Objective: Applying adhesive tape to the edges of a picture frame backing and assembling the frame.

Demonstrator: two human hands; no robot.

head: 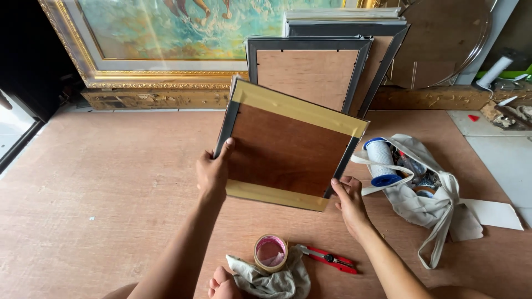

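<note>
I have the picture frame [288, 149] back side up, lifted at the centre of my view, its top and bottom edges covered with tan tape. My left hand [213, 171] grips its edge at 9 o'clock, thumb on the backing board. My right hand [349, 196] pinches the corner at 4 o'clock. A tape roll [270, 252] lies on a rag [271, 279] at 6 o'clock, a red knife [330, 258] just beside it. A cloth bag [426, 205] sits at 3 o'clock.

My frame [288, 147]: reddish-brown backing, tan tape strips along two edges, dark grey border. Tape roll [270, 252]: tan, pink core. Cutter [330, 259]: red. Bag [429, 199]: off-white. Spool [382, 161]: white, blue ends.
</note>
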